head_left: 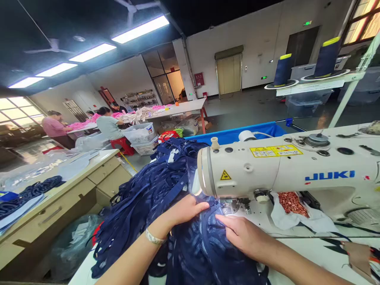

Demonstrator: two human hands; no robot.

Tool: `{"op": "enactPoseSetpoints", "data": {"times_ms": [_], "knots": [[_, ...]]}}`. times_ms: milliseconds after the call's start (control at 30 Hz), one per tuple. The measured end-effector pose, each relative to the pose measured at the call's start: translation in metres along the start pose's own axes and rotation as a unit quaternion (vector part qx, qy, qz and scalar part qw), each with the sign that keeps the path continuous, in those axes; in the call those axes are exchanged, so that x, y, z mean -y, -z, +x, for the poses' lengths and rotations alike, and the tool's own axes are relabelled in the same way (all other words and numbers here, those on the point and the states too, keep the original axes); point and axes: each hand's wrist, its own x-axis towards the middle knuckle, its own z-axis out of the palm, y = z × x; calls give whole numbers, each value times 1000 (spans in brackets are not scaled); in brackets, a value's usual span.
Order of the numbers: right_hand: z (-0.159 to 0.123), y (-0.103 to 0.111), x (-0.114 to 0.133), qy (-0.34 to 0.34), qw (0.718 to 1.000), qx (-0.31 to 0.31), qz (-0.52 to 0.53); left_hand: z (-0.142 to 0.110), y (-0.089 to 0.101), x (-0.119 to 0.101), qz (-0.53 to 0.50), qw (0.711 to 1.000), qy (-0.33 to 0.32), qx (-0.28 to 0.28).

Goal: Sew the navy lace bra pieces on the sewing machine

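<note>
A white JUKI sewing machine point(279, 170) stands in front of me, its needle end over a navy mesh garment point(213, 237). My left hand point(185, 209) grips the garment just below the machine head, thumb extended along the top and the other fingers mostly hidden by cloth. On the garment's right side, my right hand point(242, 233) pinches the cloth close to the metal needle plate point(231, 206). Beside my left arm lies a large heap of navy strapped garments point(148, 186). The needle itself is hidden by the machine head.
Two navy thread cones point(326, 59) sit on a stand at upper right. A white cloth point(283, 221) with copper-coloured bits lies under the machine arm. At left is a drawered desk point(68, 206). Several people work at a long table point(190, 106) behind.
</note>
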Motion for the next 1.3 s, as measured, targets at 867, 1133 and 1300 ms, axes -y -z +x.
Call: {"op": "enactPoseSetpoints", "data": {"times_ms": [867, 1133, 1300], "knots": [[17, 13, -35, -149, 948, -212, -184, 30, -54, -7, 29, 982, -24, -185], [20, -4, -42, -89, 949, -219, -208, -4, -61, -7, 22, 971, 3, -237], [11, -4, -28, -42, 968, -168, -181, -10, -47, -11, -27, 929, 75, -361]]}}
